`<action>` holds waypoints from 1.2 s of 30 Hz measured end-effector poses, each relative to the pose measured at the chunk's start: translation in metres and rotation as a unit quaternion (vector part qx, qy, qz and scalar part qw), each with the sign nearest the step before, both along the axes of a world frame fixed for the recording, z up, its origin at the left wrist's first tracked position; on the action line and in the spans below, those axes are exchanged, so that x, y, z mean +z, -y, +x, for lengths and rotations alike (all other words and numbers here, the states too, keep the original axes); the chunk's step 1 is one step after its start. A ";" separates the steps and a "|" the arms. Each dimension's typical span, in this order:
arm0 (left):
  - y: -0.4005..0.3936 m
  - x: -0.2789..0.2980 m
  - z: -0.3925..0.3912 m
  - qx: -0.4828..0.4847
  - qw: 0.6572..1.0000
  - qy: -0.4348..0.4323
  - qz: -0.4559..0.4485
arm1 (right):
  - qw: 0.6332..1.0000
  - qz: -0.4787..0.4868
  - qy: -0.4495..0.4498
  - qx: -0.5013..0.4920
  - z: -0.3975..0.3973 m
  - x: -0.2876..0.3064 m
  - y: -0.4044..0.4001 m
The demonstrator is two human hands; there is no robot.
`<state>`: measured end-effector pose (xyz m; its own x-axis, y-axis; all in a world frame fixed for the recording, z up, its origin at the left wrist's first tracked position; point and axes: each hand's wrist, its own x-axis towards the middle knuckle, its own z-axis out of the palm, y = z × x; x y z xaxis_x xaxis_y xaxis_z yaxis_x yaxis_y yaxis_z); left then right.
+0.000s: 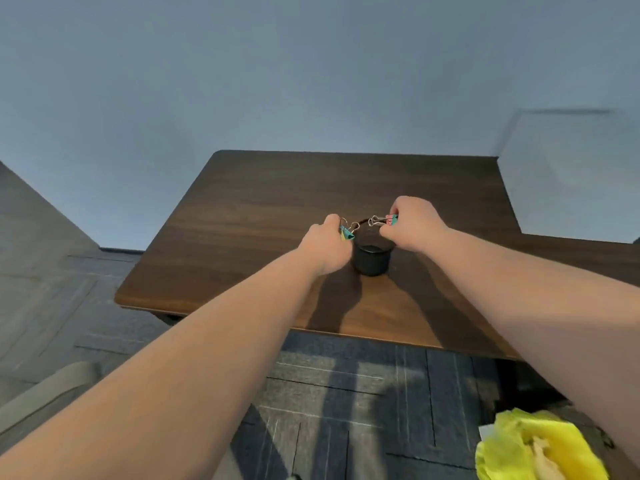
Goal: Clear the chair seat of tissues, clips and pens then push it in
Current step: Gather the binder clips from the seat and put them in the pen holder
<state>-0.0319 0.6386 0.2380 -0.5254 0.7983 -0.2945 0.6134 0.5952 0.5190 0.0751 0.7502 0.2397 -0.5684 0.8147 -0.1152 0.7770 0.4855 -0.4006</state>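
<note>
A black cup (371, 259) stands on the brown wooden desk (263, 216). My left hand (327, 247) is just left of the cup's rim, pinching a green and yellow binder clip (347, 232). My right hand (414, 223) is at the rim's right side, pinching a pink binder clip (382, 220) whose wire handles point over the cup's mouth. Both arms stretch out over the desk's front edge. A curved beige chair part (45, 393) shows at the lower left; its seat is hidden.
A yellow-lined bin (540, 448) sits at the lower right on the grey carpet (346, 393). A pale wall (311, 64) rises behind the desk, and a white block (568, 174) stands at its right rear corner.
</note>
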 end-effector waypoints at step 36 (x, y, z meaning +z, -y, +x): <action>-0.105 -0.061 0.007 0.000 0.999 0.011 -0.031 | 0.993 -0.117 -0.028 0.016 -0.025 -0.068 -0.072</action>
